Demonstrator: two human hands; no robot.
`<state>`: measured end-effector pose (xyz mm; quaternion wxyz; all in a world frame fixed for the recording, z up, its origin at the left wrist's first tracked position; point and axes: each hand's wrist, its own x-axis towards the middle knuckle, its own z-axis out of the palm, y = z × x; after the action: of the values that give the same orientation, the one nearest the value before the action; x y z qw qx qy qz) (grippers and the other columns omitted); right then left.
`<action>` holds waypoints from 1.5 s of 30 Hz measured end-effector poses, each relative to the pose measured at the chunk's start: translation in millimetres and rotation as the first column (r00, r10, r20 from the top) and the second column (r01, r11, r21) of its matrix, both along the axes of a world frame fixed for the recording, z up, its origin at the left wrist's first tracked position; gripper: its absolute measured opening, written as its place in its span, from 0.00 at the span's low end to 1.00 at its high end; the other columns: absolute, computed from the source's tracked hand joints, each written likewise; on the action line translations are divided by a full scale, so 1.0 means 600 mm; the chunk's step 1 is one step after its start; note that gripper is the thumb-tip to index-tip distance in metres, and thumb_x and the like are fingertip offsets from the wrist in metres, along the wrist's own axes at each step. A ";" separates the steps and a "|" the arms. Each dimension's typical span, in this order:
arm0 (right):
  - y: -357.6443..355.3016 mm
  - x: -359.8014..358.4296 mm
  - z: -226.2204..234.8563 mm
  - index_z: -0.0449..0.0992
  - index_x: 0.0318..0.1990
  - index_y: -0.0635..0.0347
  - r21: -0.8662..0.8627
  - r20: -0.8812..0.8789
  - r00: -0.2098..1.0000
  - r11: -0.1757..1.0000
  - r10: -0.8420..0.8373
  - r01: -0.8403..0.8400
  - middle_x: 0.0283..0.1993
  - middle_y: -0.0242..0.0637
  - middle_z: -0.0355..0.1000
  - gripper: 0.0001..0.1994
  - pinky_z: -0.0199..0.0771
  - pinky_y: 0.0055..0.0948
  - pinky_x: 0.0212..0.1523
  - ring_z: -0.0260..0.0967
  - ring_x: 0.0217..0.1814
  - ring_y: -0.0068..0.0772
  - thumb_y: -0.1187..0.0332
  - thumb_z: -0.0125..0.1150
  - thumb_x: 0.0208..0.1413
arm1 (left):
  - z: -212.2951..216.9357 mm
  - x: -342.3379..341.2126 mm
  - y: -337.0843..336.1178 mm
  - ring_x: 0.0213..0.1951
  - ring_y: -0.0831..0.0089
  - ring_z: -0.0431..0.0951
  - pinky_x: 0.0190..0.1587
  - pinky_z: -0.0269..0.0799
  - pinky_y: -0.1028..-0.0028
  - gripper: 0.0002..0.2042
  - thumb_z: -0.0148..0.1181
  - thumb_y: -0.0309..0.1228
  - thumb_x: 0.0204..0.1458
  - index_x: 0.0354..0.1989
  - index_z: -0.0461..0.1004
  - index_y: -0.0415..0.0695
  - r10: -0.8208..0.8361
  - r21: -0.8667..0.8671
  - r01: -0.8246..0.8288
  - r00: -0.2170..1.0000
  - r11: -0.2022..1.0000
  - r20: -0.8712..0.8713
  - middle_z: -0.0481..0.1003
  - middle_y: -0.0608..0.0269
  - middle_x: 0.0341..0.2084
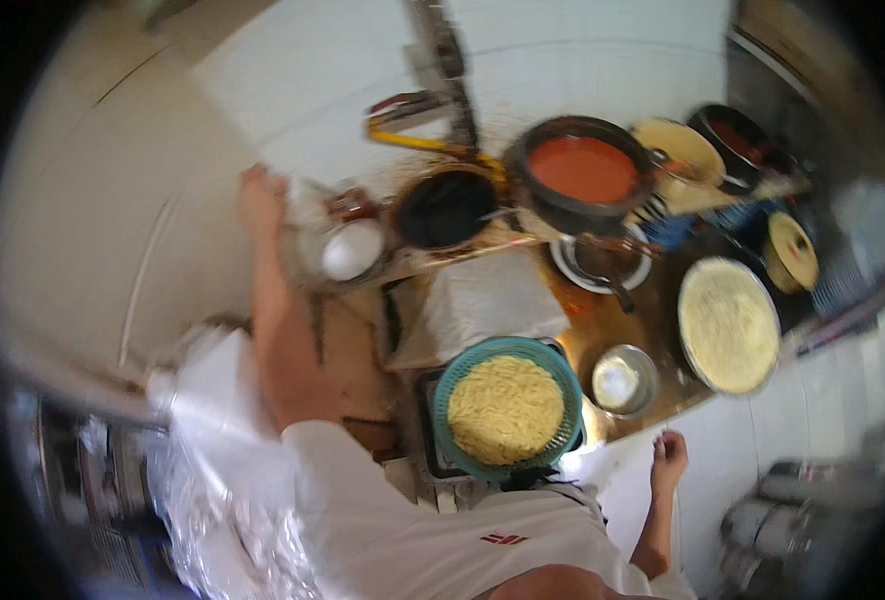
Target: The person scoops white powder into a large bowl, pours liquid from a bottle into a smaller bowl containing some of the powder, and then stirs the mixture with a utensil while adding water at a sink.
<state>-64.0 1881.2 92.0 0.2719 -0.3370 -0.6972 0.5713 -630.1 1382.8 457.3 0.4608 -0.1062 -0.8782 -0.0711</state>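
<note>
My left hand [262, 195] is stretched far out to the left end of the shelf, near a whitish plastic-looking item [307, 205] and a jar with dark red contents [352, 204]. Motion blur smears its fingers, so its grip cannot be told. By the counter's front edge hangs my right hand [669, 458], fingers curled together; whatever they may hold is too small to make out. Closest to that hand is a metal bowl [624, 382] with something white inside. A teal plastic basket [444, 378] of pale yellow noodles [505, 410] stands in front of my body.
Along the shelf [522, 243] are a bowl of white stuff [352, 250], a pan of dark liquid [447, 208] and a pot of red sauce [584, 168]. A large tray of pale yellow food [729, 325] sits at right. Clear plastic wrapping [227, 510] lies at lower left.
</note>
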 end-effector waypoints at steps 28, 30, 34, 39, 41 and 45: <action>0.120 -0.128 -0.130 0.69 0.26 0.66 -0.166 0.173 0.947 0.956 0.271 -0.243 0.18 0.40 0.68 0.08 0.68 0.32 0.20 0.69 0.19 0.32 0.70 0.60 0.44 | -0.057 0.328 0.445 0.40 0.59 0.71 0.37 0.71 0.67 0.16 0.49 0.26 0.50 0.48 0.68 0.40 -0.172 -0.109 0.164 0.982 0.980 -0.074 0.67 0.51 0.44; 0.142 -0.089 -0.138 0.69 0.22 0.67 -0.135 0.177 0.958 0.970 0.225 -0.203 0.16 0.42 0.67 0.10 0.68 0.33 0.19 0.70 0.18 0.32 0.69 0.59 0.42 | -0.078 0.390 0.568 0.41 0.61 0.71 0.35 0.71 0.72 0.14 0.49 0.24 0.51 0.48 0.69 0.39 -0.387 0.057 0.385 0.921 0.921 0.038 0.67 0.52 0.44; 0.183 0.013 -0.165 0.70 0.19 0.68 -0.261 0.169 0.972 0.958 0.164 -0.117 0.16 0.45 0.67 0.12 0.69 0.35 0.23 0.70 0.19 0.36 0.66 0.62 0.39 | -0.113 0.462 0.746 0.43 0.59 0.71 0.43 0.69 0.68 0.12 0.52 0.22 0.50 0.44 0.70 0.37 -0.655 -0.049 0.666 0.742 0.744 0.143 0.68 0.52 0.43; 0.232 0.178 -0.167 0.73 0.23 0.65 -0.615 0.210 0.973 0.786 0.098 0.054 0.18 0.41 0.68 0.07 0.69 0.31 0.21 0.67 0.21 0.30 0.71 0.63 0.38 | -0.182 0.572 0.958 0.40 0.59 0.72 0.44 0.68 0.67 0.08 0.53 0.20 0.47 0.37 0.73 0.38 -0.777 0.060 0.815 0.523 0.576 0.351 0.71 0.53 0.36; 0.253 0.241 -0.174 0.71 0.25 0.64 -0.712 0.156 0.985 0.684 -0.066 0.159 0.22 0.36 0.67 0.05 0.72 0.28 0.20 0.68 0.24 0.27 0.77 0.62 0.40 | -0.227 0.613 1.061 0.37 0.59 0.72 0.41 0.68 0.68 0.08 0.55 0.20 0.46 0.35 0.74 0.38 -0.798 0.155 0.856 0.375 0.493 0.472 0.71 0.53 0.33; 0.281 0.341 -0.151 0.68 0.29 0.63 -0.747 0.163 0.924 0.568 -0.347 0.345 0.31 0.35 0.66 0.06 0.78 0.29 0.22 0.70 0.27 0.28 0.81 0.58 0.43 | -0.312 0.661 1.214 0.33 0.58 0.73 0.36 0.69 0.67 0.05 0.58 0.21 0.46 0.32 0.75 0.38 -0.762 0.226 0.927 0.091 0.301 0.641 0.71 0.53 0.29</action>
<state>140.4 2050.1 1.3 0.2109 -0.5489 -0.3102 0.7470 -233.3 2111.2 269.8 -0.0207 -0.6165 -0.7461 -0.2507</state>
